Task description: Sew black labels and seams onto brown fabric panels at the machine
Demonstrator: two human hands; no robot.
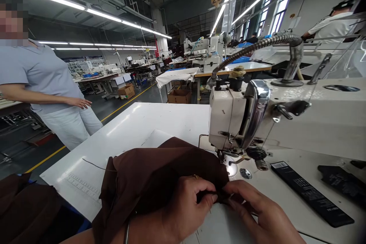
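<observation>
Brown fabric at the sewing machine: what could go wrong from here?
The right hand's fingers pinch the brown fabric right by the presser foot, so they could get caught if the machine ran. The left hand has the fabric bunched, so it might feed in folded and pucker. A loose dark thread lying on the white table could possibly snag.

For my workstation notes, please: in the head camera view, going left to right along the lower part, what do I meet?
Pile of brown cloth → brown cloth piece → left hand → right hand → black barcode strip → second black strip
</observation>
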